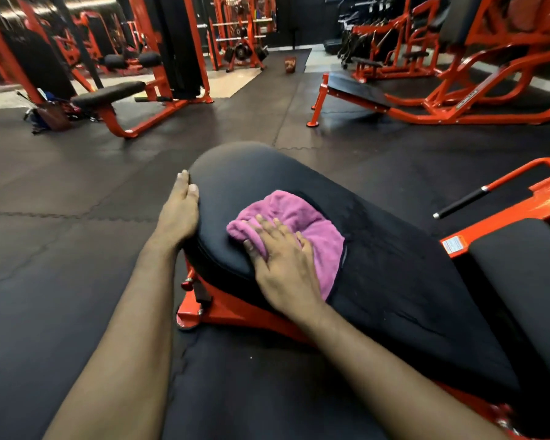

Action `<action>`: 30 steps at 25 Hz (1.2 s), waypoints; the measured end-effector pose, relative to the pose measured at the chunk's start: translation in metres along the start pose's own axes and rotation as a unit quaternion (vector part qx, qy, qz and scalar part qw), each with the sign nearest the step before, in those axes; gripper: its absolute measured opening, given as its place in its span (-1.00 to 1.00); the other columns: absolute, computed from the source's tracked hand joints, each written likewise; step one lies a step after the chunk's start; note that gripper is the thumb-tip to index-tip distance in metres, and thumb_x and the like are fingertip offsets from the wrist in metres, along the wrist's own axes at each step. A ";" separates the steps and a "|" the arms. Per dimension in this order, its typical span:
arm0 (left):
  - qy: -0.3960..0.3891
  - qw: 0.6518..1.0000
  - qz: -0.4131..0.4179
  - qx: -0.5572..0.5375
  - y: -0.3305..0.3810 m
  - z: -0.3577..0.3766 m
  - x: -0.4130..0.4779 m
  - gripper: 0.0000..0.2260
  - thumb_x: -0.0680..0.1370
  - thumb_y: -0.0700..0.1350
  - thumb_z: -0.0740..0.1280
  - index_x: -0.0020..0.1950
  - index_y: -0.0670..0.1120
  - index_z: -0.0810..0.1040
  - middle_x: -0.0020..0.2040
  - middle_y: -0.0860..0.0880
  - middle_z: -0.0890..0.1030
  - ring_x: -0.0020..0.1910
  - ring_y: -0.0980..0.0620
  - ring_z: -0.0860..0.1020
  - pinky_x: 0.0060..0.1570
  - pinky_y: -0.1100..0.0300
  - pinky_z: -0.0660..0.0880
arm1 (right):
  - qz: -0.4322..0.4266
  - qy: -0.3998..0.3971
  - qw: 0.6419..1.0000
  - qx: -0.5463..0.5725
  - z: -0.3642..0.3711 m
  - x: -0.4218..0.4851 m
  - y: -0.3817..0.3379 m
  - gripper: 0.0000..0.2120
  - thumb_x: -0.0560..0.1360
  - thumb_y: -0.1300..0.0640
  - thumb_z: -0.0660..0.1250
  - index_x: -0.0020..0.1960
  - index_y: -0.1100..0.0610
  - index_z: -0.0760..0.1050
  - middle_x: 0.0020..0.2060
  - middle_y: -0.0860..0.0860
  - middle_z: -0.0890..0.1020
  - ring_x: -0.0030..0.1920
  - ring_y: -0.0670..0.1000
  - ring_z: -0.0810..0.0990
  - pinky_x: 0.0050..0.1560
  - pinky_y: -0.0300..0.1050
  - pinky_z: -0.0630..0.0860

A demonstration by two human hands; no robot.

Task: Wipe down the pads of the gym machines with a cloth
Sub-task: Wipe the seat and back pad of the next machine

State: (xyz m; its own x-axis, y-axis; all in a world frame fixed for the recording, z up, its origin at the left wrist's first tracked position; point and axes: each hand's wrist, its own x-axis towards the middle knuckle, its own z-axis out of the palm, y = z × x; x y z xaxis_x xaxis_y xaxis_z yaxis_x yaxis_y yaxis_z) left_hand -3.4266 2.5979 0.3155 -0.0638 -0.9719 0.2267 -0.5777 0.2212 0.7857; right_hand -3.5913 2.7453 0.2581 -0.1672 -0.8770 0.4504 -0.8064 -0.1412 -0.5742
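Head view: the right hand (283,262) presses the pink cloth (302,217) flat on the black pad (394,265), fingers spread and straight, grasping nothing. The left hand (180,214) rests against the pad's left edge, fingers straight, seemingly steadying it. The step looks like wiping near the rounded end. The surface right of the cloth looks damp. The next move likely calls for sweeping the cloth over that far end.

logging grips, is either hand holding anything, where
Nothing gripped: right hand presses pink terry cloth, near side; left hand rests against black vinyl pad edge.
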 end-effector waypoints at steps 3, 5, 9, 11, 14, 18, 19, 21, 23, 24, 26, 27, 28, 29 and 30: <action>0.009 0.999 0.023 0.029 0.006 0.002 -0.069 -0.51 0.73 -0.03 0.02 0.65 -0.06 -0.01 0.64 0.02 0.00 0.61 0.06 0.00 0.51 0.23 -0.08 | 0.031 0.017 0.999 0.003 -0.015 -0.037 0.034 -0.63 0.67 -0.16 0.16 0.47 -0.29 0.38 0.49 -0.18 0.41 0.55 -0.08 0.27 0.51 0.05 0.14; -0.005 0.998 0.040 0.040 0.006 0.002 -0.110 -0.50 0.73 -0.06 0.03 0.64 -0.09 -0.04 0.65 -0.01 -0.03 0.61 0.05 -0.03 0.52 0.21 -0.10 | 0.072 0.045 0.996 -0.009 -0.025 -0.064 0.057 -0.65 0.66 -0.12 0.20 0.44 -0.25 0.44 0.46 -0.13 0.47 0.53 -0.04 0.33 0.49 0.06 0.18; -0.037 0.997 0.039 0.059 0.015 -0.015 -0.137 -0.53 0.71 -0.09 0.06 0.63 -0.08 0.10 0.63 -0.04 0.09 0.60 -0.04 0.10 0.51 0.20 0.02 | 0.218 0.094 0.971 -0.024 -0.030 -0.072 0.046 -0.67 0.67 -0.18 0.13 0.35 -0.20 0.53 0.31 -0.04 0.61 0.37 0.10 0.50 0.38 0.08 0.33; -0.022 0.995 0.040 0.092 0.016 -0.023 -0.129 -0.58 0.70 -0.11 0.09 0.57 -0.11 0.27 0.57 -0.12 0.28 0.54 -0.13 0.26 0.47 0.12 0.17 | 0.159 0.093 0.983 0.012 -0.018 -0.050 0.006 -0.67 0.67 -0.20 0.11 0.34 -0.22 0.52 0.29 -0.08 0.61 0.34 0.09 0.52 0.34 0.10 0.38; 0.061 0.989 0.092 0.102 0.013 -0.020 -0.114 -0.68 0.66 -0.14 0.13 0.37 -0.12 0.51 0.36 -0.19 0.54 0.36 -0.20 0.47 0.32 0.00 0.39 | 0.026 0.046 0.998 -0.034 0.018 -0.036 -0.042 -0.57 0.63 -0.23 0.06 0.47 -0.27 0.36 0.51 -0.11 0.40 0.55 0.04 0.28 0.49 0.23 0.17; 0.029 0.978 0.170 0.117 0.017 0.008 -0.099 -0.67 0.67 -0.19 0.14 0.39 -0.17 0.50 0.52 -0.11 0.38 0.57 -0.06 0.20 0.54 0.02 0.07 | 0.003 0.073 0.993 -0.088 0.017 -0.038 -0.002 -0.53 0.59 -0.23 0.01 0.48 -0.27 0.33 0.50 -0.19 0.38 0.53 -0.05 0.28 0.46 0.16 0.24; 0.022 0.971 0.183 0.150 0.017 0.016 -0.099 -0.65 0.66 -0.14 0.11 0.39 -0.15 0.51 0.52 -0.09 0.38 0.58 -0.06 0.18 0.55 -0.01 0.02 | 0.013 0.078 0.994 -0.079 0.011 -0.038 0.014 -0.54 0.59 -0.23 0.03 0.45 -0.25 0.37 0.46 -0.19 0.43 0.50 -0.06 0.32 0.43 0.15 0.28; 0.044 0.955 0.200 0.214 0.013 0.032 -0.102 -0.59 0.61 -0.04 0.08 0.36 -0.10 0.55 0.50 -0.06 0.42 0.57 -0.08 0.20 0.54 -0.07 0.01 | 0.062 0.092 0.993 -0.049 0.001 -0.041 0.050 -0.58 0.59 -0.22 0.12 0.39 -0.18 0.48 0.37 -0.14 0.54 0.43 -0.03 0.43 0.39 0.15 0.34; 0.090 0.940 0.208 0.255 0.009 0.042 -0.107 -0.60 0.60 -0.01 0.09 0.32 -0.06 0.57 0.45 -0.02 0.47 0.53 -0.07 0.27 0.53 -0.09 0.05 | 0.103 0.108 0.987 -0.057 -0.010 -0.051 0.080 -0.61 0.60 -0.18 0.19 0.33 -0.08 0.57 0.32 -0.05 0.61 0.39 0.04 0.50 0.37 0.14 0.36; 0.107 0.935 0.211 0.264 0.008 0.043 -0.107 -0.61 0.60 -0.01 0.10 0.29 -0.04 0.59 0.42 -0.02 0.50 0.51 -0.07 0.30 0.52 -0.09 0.09 | 0.124 0.110 0.983 -0.072 -0.016 -0.057 0.096 -0.63 0.62 -0.17 0.22 0.30 -0.04 0.60 0.30 -0.02 0.62 0.38 0.06 0.51 0.36 0.13 0.36; 0.122 0.930 0.217 0.271 0.013 0.041 -0.104 -0.63 0.59 0.00 0.08 0.20 -0.02 0.62 0.31 0.00 0.59 0.42 -0.08 0.41 0.46 -0.07 0.20 | 0.181 0.091 0.976 -0.086 -0.036 -0.062 0.115 -0.62 0.64 -0.17 0.18 0.25 0.00 0.62 0.26 0.02 0.65 0.34 0.10 0.54 0.34 0.11 0.37; 0.127 0.927 0.220 0.276 0.017 0.038 -0.101 -0.63 0.59 0.02 0.06 0.13 -0.01 0.63 0.23 0.00 0.63 0.34 -0.09 0.47 0.38 -0.06 0.27 | 0.213 0.082 0.970 -0.079 -0.045 -0.058 0.117 -0.60 0.65 -0.18 0.13 0.23 0.00 0.62 0.22 0.03 0.67 0.30 0.12 0.56 0.32 0.10 0.39; 0.132 0.924 0.220 0.282 0.021 0.036 -0.096 -0.63 0.58 0.04 0.03 0.07 0.00 0.62 0.14 0.02 0.64 0.25 -0.09 0.51 0.30 -0.06 0.31 | 0.240 0.076 0.966 -0.065 -0.049 -0.048 0.114 -0.59 0.66 -0.18 0.09 0.23 -0.02 0.61 0.19 0.03 0.68 0.27 0.14 0.57 0.31 0.10 0.39; 0.139 0.923 0.217 0.287 0.023 0.036 -0.093 -0.63 0.58 0.05 0.02 0.03 0.00 0.61 0.07 0.02 0.63 0.17 -0.09 0.50 0.22 -0.06 0.31 | 0.242 0.074 0.966 -0.043 -0.050 -0.034 0.105 -0.62 0.67 -0.17 0.07 0.25 -0.06 0.58 0.18 0.01 0.68 0.26 0.14 0.58 0.31 0.12 0.39; 0.150 0.921 0.213 0.288 0.024 0.038 -0.090 -0.65 0.59 0.05 0.03 0.02 0.01 0.59 0.04 0.03 0.61 0.13 -0.09 0.49 0.18 -0.06 0.30 | 0.215 0.078 0.973 -0.014 -0.044 -0.017 0.091 -0.65 0.67 -0.17 0.08 0.27 -0.11 0.55 0.19 -0.02 0.68 0.27 0.13 0.58 0.32 0.13 0.39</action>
State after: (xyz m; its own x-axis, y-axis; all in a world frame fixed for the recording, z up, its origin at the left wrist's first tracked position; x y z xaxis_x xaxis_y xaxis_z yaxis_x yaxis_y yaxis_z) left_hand -3.4655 2.6881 0.2923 -0.2065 -0.7210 0.6614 -0.8939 0.4139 0.1721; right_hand -3.6870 2.7679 0.2281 -0.5752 -0.7716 0.2716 -0.6574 0.2385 -0.7148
